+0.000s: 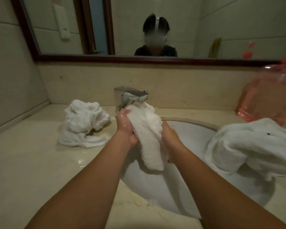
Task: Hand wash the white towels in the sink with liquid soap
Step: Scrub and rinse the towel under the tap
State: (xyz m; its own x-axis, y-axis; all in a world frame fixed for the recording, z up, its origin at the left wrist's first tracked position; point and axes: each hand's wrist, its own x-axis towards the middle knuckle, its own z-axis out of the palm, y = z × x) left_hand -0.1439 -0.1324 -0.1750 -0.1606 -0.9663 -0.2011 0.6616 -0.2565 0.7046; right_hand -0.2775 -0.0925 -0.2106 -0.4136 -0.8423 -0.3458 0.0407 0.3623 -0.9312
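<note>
White towel (147,134), one, wet, bunched lengthwise: held upright over the sink (188,134) between both my hands, top end just under the faucet (130,96) spout, lower end hanging into the basin. Left hand (125,128): wet, fingers curled round the towel's upper part. Right hand (170,138): clasped round its middle from the other side. Second towel (84,123): crumpled heap on the counter (31,162) left of the faucet, apart from the basin. Third towel (248,146): at my right, draped over the sink rim. Soap bottle (262,96), pink, blurred: behind the third towel; whether it stood or tilted I could not tell. Whether water ran I could not tell either. Risks, as I judged them: the towel crowded the spout, so any flow could deflect onto the counter and the heap there; the third towel, partly over the rim, could slide into the basin out of turn; wet hands could let the heavy towel slip.
</note>
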